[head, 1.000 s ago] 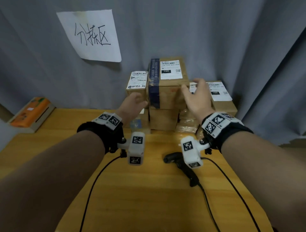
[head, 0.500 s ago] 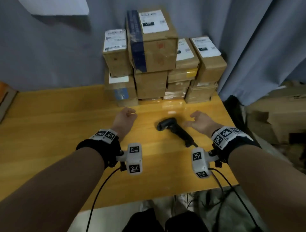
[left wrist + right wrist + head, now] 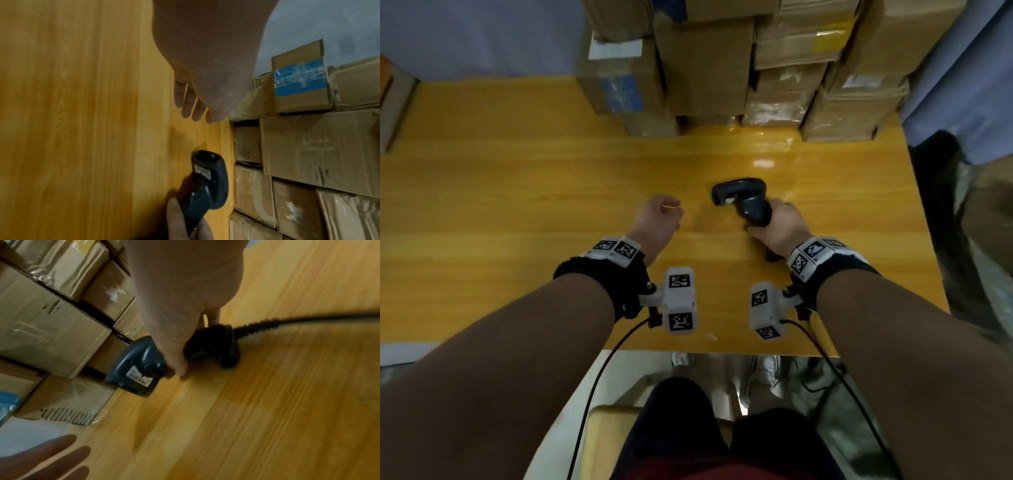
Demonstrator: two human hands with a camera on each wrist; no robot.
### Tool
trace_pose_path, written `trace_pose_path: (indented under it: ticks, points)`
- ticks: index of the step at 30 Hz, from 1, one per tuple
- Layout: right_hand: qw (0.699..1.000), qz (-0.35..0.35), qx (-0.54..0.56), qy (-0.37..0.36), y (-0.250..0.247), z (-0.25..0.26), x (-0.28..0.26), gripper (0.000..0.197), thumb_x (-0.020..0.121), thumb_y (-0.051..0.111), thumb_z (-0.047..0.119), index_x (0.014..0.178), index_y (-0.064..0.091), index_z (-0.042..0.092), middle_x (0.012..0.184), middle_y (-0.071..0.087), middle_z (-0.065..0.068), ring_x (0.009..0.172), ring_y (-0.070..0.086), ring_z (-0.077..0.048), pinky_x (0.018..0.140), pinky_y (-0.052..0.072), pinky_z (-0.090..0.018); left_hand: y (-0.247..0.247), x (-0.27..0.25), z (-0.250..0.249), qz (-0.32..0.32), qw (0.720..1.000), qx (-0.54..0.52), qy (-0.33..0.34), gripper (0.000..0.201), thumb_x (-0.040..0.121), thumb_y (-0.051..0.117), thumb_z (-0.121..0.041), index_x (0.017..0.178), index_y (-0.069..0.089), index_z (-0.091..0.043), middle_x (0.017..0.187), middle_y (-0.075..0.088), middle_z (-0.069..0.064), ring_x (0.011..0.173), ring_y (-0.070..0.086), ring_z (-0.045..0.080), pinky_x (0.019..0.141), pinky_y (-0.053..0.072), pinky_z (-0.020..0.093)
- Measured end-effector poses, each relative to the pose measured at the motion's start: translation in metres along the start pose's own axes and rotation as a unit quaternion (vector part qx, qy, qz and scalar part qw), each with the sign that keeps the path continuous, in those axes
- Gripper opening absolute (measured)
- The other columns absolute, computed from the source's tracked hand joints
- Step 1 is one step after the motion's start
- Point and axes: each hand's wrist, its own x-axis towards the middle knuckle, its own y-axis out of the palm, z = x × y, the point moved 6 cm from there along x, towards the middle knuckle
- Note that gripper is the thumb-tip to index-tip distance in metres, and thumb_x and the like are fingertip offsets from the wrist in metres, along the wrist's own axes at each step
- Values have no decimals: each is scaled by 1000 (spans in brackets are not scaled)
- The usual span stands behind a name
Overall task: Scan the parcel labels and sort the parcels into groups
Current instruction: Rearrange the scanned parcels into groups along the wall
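Note:
Several brown cardboard parcels [image 3: 705, 68] are stacked at the back of the yellow wooden table [image 3: 517, 205]. Only their lower rows show in the head view, and the labels are out of frame. In front of the stack lies a dark blue handheld scanner [image 3: 739, 193] with its head pointing left. My right hand [image 3: 777, 222] grips its handle; the right wrist view has the fingers wrapped round the scanner [image 3: 135, 369]. Left of the scanner, my left hand [image 3: 659, 219] hovers just above the table, fingers relaxed and holding nothing. Its fingers [image 3: 191, 107] hang loose.
The scanner's black cable [image 3: 308, 319] trails back toward the table's front edge. An orange-topped box [image 3: 393, 102] sits at the far left. A grey curtain [image 3: 482, 34] hangs behind the stack. Dark clutter and cardboard [image 3: 989, 212] lie on the floor off the table's right edge.
Both hands drew back from the top of the parcel stack down to the table. My right hand took hold of the scanner handle. The head view tilted downward.

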Motion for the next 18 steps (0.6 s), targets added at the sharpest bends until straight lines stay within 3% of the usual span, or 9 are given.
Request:
trace_pose_path:
  ticks: [3,6,8,13,18]
  points:
    - [996,-17,80,-42,-9,-12,-12,42,90,66,25,123,49,4,97,54,-5,85,56,-24,67,42,-31,23,-8,-1,4,1000,-8,-10,24,102,50,-26,125,49,-21,115,58,3,102,59,23,94,48,45]
    - [987,-85,132,-21,-45,-45,-28,39,92,64,29,116,46,5,80,51,1,64,51,-15,50,35,-25,48,-17,-15,15,1000,1,-1,27,102,49,-28,127,49,-21,115,58,2,103,59,21,95,47,45]
    - [980,-116,164,20,-73,-77,-36,45,91,67,30,118,42,4,85,53,-3,69,53,-20,53,37,-28,64,-21,-31,22,1000,9,15,28,102,49,-29,129,48,-21,116,58,3,103,59,22,94,47,46]
    - [958,-169,202,112,-115,-150,-45,44,87,65,15,121,39,3,98,51,-10,85,55,-28,69,39,-33,104,-21,-73,34,998,27,54,32,102,47,-31,132,47,-20,114,59,4,100,59,22,92,48,47]
    - [959,-151,197,132,-121,-176,-29,49,88,65,18,127,38,3,102,49,-8,91,52,-26,78,42,-35,137,-21,-86,46,997,22,53,29,102,47,-32,128,47,-21,117,58,3,98,60,17,93,49,45]
